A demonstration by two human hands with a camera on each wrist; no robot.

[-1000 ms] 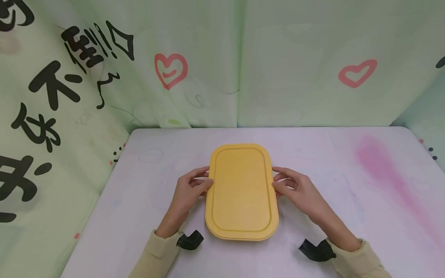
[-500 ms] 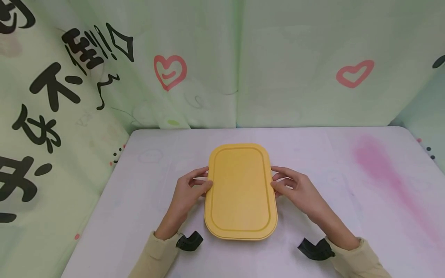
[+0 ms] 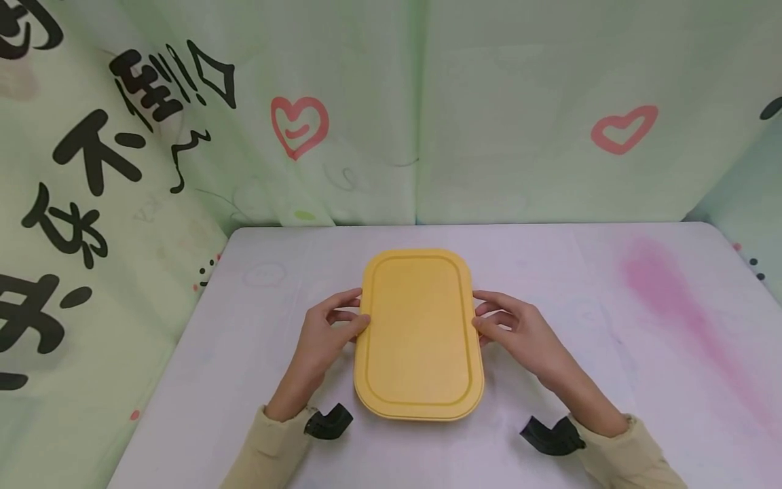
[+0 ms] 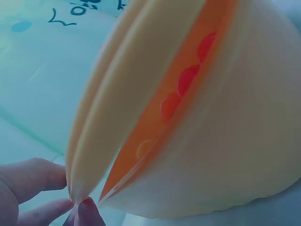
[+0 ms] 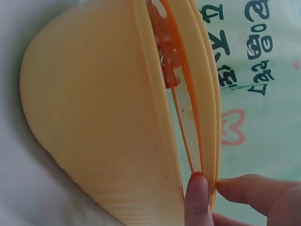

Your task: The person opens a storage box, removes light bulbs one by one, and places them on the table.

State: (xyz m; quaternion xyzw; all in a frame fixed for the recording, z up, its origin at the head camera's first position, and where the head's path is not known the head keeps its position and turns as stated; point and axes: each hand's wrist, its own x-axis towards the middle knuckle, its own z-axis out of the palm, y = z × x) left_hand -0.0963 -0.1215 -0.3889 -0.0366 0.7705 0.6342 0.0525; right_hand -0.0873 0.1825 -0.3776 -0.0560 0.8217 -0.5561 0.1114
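Fingers (image 4: 33,181) and thumb of the left hand (image 3: 324,333) pinch the left edge of the yellow lid (image 3: 419,334), thumb uppermost; a black wrist piece (image 3: 328,422) sits at that cuff. Against half a second ago, the hand lies slightly farther left and away from the body.

Between the hands, near the middle of the table (image 3: 586,367), the lid has made the same small shift. From above it hides the box (image 4: 254,127), but both wrist views show a gap between lid and box, with red round shapes (image 4: 188,81) in it; what they are cannot be told. The lid thus seems parted from the box along these sides but not clear of it; how the far edge sits cannot be told.

To the right, the right hand (image 3: 519,333) pinches the opposite edge between thumb and fingers. Both grips match the earlier frames, so the lid appears to be moving with the hands.
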